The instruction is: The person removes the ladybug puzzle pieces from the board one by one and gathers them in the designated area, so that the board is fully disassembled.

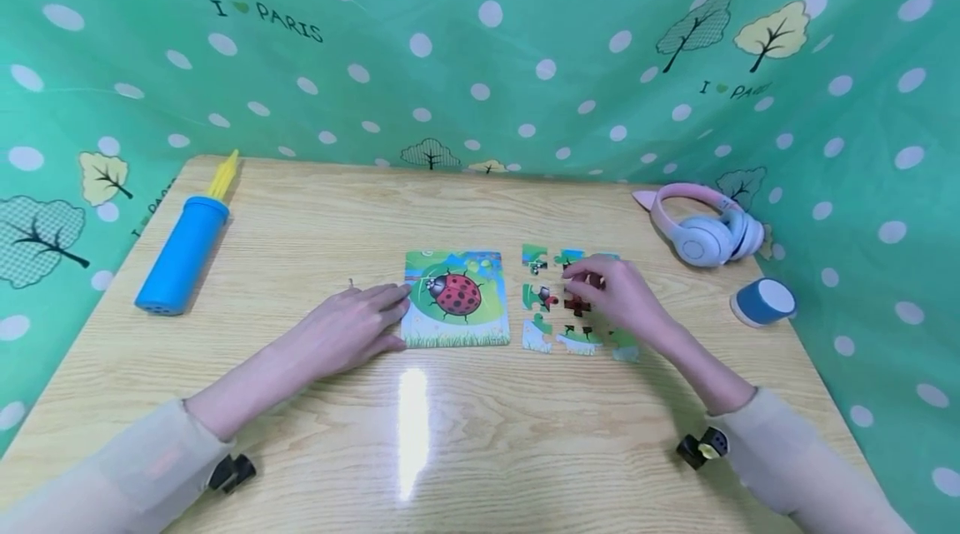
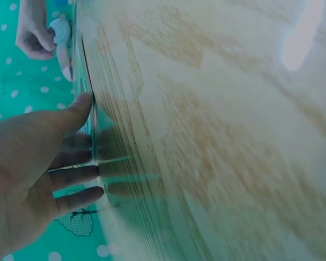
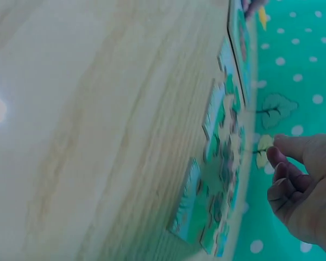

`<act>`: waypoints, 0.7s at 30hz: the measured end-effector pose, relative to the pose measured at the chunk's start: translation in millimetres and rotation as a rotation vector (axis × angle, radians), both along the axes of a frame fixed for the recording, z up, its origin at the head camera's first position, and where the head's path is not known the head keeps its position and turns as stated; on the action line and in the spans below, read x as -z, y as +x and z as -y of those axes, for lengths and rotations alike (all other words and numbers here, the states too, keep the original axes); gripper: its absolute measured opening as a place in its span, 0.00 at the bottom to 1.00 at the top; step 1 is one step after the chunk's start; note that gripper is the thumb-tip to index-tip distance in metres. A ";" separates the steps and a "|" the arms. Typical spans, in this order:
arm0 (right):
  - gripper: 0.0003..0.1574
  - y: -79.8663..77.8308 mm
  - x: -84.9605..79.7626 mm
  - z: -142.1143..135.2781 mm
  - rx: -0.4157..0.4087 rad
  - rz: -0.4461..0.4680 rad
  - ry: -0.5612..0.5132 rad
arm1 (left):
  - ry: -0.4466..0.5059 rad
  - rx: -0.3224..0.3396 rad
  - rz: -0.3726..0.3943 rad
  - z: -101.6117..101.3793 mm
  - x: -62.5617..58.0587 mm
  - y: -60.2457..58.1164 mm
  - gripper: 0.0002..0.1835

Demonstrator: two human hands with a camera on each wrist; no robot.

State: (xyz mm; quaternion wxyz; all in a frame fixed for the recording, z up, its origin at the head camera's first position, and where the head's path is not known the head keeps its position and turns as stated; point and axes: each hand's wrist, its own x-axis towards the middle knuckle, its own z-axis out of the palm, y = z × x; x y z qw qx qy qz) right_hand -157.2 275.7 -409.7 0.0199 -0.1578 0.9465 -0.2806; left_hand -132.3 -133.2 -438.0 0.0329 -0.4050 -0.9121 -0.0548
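Note:
A square ladybug picture board lies flat on the wooden table. My left hand rests at its left edge, fingers straight and fingertips touching or nearly touching it; the left wrist view shows this hand from the palm side. Just right of the board are spread several loose jigsaw pieces, green, blue and red-black. Over their right part hovers my right hand, partly hiding the pieces beneath. Its fingers bend loosely near the thumb, and no piece shows between them.
A blue hand pump with a yellow nozzle lies at the left of the table. Pink-and-white headphones sit at the back right, with a small blue and white cylinder in front. Green dotted cloth hangs behind.

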 end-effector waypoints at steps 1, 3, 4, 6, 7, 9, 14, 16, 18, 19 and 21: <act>0.11 -0.5 -0.4 -2.4 0.009 -0.005 -0.001 | 0.005 -0.001 0.006 0.3 0.2 -0.2 0.34; 0.11 -1.9 -1.3 -6.6 0.020 -0.017 -0.007 | 0.013 0.000 0.013 1.4 0.7 -0.7 0.34; 0.11 -2.5 -2.1 -8.6 0.024 -0.025 -0.007 | 0.017 0.002 0.013 2.0 0.9 -0.9 0.34; 0.10 -4.8 -3.6 -12.8 0.037 -0.038 -0.008 | 0.024 0.007 0.015 2.5 1.2 -1.7 0.34; 0.09 -6.5 -4.6 -14.8 0.046 -0.044 -0.007 | 0.025 0.009 0.014 2.5 1.1 -2.3 0.34; 0.08 -9.7 -6.6 -18.6 0.058 -0.063 -0.005 | 0.028 0.011 0.006 3.3 0.9 -3.2 0.34; 0.07 -15.0 -9.3 -30.4 0.094 -0.113 0.022 | 0.045 0.014 0.002 3.8 0.2 -5.6 0.34; 0.06 -15.6 -9.6 -36.2 0.107 -0.140 0.032 | 0.057 0.020 0.009 3.4 0.3 -6.4 0.34; 0.06 -15.7 -10.1 -42.0 0.117 -0.170 0.038 | 0.076 0.025 0.020 3.6 0.3 -6.6 0.35; 0.06 -16.1 -10.1 -44.8 0.122 -0.184 0.042 | 0.088 0.024 0.029 3.9 0.2 -6.6 0.36; 0.06 -16.7 -10.4 -50.2 0.127 -0.210 0.054 | 0.110 0.015 0.047 5.1 -0.5 -6.3 0.37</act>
